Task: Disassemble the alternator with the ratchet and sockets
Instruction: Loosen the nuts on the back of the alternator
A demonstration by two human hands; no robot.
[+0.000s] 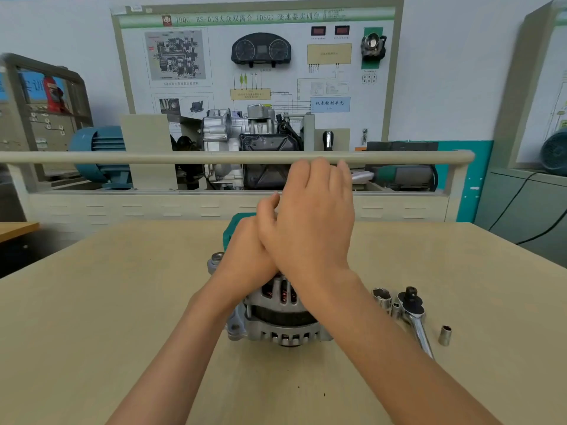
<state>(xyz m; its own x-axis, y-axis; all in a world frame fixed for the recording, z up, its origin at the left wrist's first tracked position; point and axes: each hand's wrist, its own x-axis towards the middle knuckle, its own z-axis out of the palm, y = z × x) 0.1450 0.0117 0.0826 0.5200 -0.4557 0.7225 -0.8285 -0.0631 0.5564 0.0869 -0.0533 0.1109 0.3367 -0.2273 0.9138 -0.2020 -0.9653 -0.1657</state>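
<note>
Cast-aluminium alternator (280, 317) stands mid-table (92, 317), copper windings visible through its vents. Above it the right hand (310, 222), fingers extended and holding nothing, overlaps the left hand (245, 256), whose grasp cannot be determined. Ratchet (414, 314) and sockets (382, 297) lie just right.

Both bare forearms reach forward and meet at the middle, the right hand (310, 216) raised with its back to the camera and fingers relaxed, laid over the left hand (248, 256), whose fingers are hidden underneath it.
</note>
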